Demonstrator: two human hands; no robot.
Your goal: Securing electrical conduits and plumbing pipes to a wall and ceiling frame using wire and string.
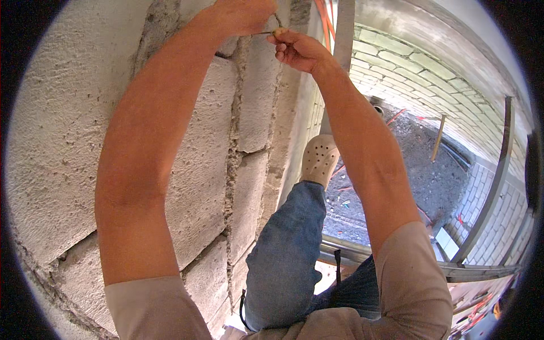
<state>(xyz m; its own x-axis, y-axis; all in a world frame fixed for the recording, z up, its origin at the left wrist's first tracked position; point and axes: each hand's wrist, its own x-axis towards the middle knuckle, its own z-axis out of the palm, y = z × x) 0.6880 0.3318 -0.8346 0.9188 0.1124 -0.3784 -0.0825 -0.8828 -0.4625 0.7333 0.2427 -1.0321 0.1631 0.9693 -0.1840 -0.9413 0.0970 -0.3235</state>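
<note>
Both my arms reach up along a wall of grey concrete blocks (pixel 68 130). My left hand (pixel 241 16) is closed near the top edge of the picture, against a mortar joint (pixel 238 113). My right hand (pixel 297 50) is closed just beside it, pinching a small thin tool or peg (pixel 276 32) whose tip points toward my left hand. What my left hand holds is hidden by its fingers. My knee in blue jeans (pixel 286 249) and a pale perforated clog (pixel 320 158) press toward the wall below.
A metal scaffold rail (pixel 453 272) runs under my leg, with a dirt floor (pixel 419 170) far below. A curved block wall (pixel 419 73) encloses the space on the right. A grey vertical pipe (pixel 344 34) and orange cables (pixel 324 20) rise by the wall's edge.
</note>
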